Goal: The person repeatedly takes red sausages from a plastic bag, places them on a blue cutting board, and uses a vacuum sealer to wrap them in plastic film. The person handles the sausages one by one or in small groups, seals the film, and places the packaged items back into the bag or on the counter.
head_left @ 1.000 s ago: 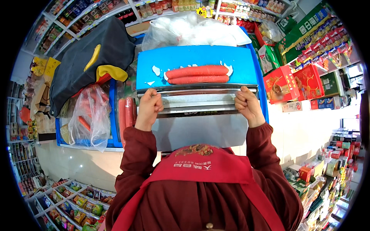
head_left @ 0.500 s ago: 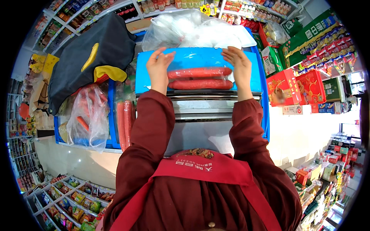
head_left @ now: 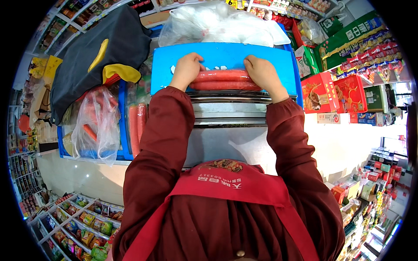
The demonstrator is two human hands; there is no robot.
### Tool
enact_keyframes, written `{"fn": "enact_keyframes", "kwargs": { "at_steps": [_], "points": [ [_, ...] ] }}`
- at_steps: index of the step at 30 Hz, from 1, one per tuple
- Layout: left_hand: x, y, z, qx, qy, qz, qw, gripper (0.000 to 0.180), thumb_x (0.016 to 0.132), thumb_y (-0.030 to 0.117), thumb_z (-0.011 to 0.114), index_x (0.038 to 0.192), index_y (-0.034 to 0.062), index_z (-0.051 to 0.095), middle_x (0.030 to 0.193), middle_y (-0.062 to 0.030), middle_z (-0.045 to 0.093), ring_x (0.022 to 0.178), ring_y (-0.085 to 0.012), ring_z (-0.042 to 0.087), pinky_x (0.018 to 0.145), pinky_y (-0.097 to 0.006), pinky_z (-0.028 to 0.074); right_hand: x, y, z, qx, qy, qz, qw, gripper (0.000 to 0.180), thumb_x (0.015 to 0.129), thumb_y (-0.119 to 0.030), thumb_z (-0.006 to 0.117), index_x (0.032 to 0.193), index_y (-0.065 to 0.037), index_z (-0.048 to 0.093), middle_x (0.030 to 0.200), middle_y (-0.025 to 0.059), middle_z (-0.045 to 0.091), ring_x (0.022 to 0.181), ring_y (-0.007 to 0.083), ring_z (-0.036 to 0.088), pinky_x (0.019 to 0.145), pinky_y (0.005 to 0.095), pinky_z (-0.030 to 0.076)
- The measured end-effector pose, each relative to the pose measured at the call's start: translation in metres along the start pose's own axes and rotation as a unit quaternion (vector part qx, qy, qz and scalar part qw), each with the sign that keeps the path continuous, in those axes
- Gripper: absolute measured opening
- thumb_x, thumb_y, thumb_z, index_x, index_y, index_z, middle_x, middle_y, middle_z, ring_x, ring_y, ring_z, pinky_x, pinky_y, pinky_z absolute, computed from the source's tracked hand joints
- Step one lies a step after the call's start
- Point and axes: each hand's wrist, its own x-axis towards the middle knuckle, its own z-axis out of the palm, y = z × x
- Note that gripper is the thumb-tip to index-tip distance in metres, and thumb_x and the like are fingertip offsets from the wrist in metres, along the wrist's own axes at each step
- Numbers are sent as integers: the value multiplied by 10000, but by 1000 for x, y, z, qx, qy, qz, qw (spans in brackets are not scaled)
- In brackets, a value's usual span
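Two long orange-red carrots [head_left: 224, 80] lie side by side across a blue board [head_left: 226, 51], with shiny clear film over them. My left hand [head_left: 187, 70] is closed at their left end, fingers curled in. At the right end my right hand [head_left: 264, 75] is closed too, thumb and fingers bent against the carrots and film. Both hands hide the carrot tips, and exactly how the film is gripped cannot be seen. Just below the carrots is a metal wrapping machine [head_left: 228, 114] with dark bars.
Clear plastic bags [head_left: 217, 26] are heaped beyond the board. On the left lie more wrapped carrots [head_left: 137, 124], a bag of carrots [head_left: 96, 130] and a dark cloth cover [head_left: 98, 56] over a blue crate. Red gift boxes [head_left: 320, 93] stand at right, with store shelves around.
Both hands have come down toward the carrots and closed at their ends; before, the fingers were apart above the board. The carrots now sit closer together, a little farther up.
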Motion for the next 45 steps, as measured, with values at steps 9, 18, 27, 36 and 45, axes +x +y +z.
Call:
{"fn": "enact_keyframes", "kwargs": {
  "at_steps": [9, 18, 27, 36, 45],
  "points": [
    [-41, 34, -15, 153, -97, 109, 977, 482, 773, 406, 643, 1093, 48, 599, 1016, -172, 617, 940, -307, 589, 790, -371, 464, -20, 15, -22, 92, -144, -102, 980, 468, 746, -322, 700, 1118, -71, 565, 1033, 181, 583, 951, 348, 563, 805, 392, 456],
    [-57, 30, -33, 198, -155, 255, 934, 602, 633, 176, 782, 1165, 53, 529, 1012, -160, 589, 984, -358, 544, 805, -404, 457, -42, 5, -35, 88, -100, -127, 983, 647, 622, -141, 791, 1188, -98, 482, 1025, 152, 546, 939, 354, 560, 783, 394, 473],
    [-166, -2, -7, 242, -10, 312, 918, 565, 623, -11, 683, 1152, 49, 493, 967, -139, 500, 900, -327, 527, 752, -387, 463, -152, -26, -11, 26, 22, -142, 989, 522, 634, -17, 686, 1117, -85, 502, 882, 126, 476, 840, 310, 529, 716, 390, 451],
    [-227, -55, 41, 204, 46, 223, 952, 518, 635, -27, 640, 1129, 3, 487, 1077, -157, 478, 966, -351, 512, 789, -393, 468, -213, -20, 48, 35, -16, -65, 997, 560, 614, -4, 700, 1127, -68, 485, 960, 115, 485, 937, 304, 517, 782, 391, 463],
    [-230, -23, 72, 322, 42, 404, 855, 730, 586, 159, 751, 1241, 4, 469, 1210, -165, 467, 1114, -321, 469, 946, -412, 390, -195, -13, 41, 38, -132, -46, 989, 646, 624, -137, 787, 1161, -67, 435, 1000, 174, 519, 948, 359, 554, 772, 429, 487]
  ]
}}
